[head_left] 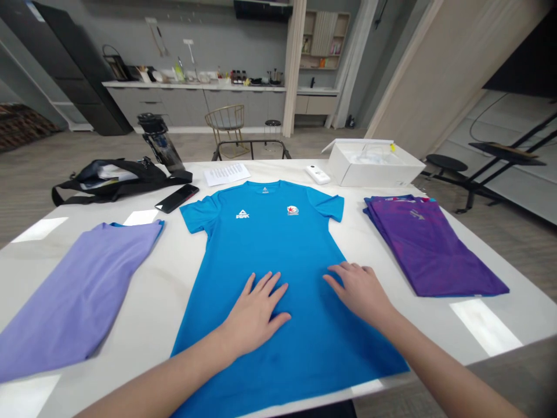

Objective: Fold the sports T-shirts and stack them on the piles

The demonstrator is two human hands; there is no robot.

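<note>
A blue short-sleeved T-shirt (270, 249) lies spread flat, front up, its collar toward the far side of the table. White PEAK lettering and a round badge show on its chest. My left hand (256, 313) rests on the middle of the shirt with fingers spread, holding nothing. Over the shirt's right side is my right hand (359, 290), fingers apart and slightly bent, also holding nothing; whether it presses the cloth is unclear. To the left lies a lilac folded garment (96, 284). A stack of folded purple garments (429, 244) sits to the right.
Along the far side of the white table (161, 290) are a black bag (117, 177), a dark bottle (161, 142), a phone (177, 198), a printed sheet (227, 173), a small white device (317, 174) and an open white box (376, 165). Chairs and a kitchen counter stand beyond.
</note>
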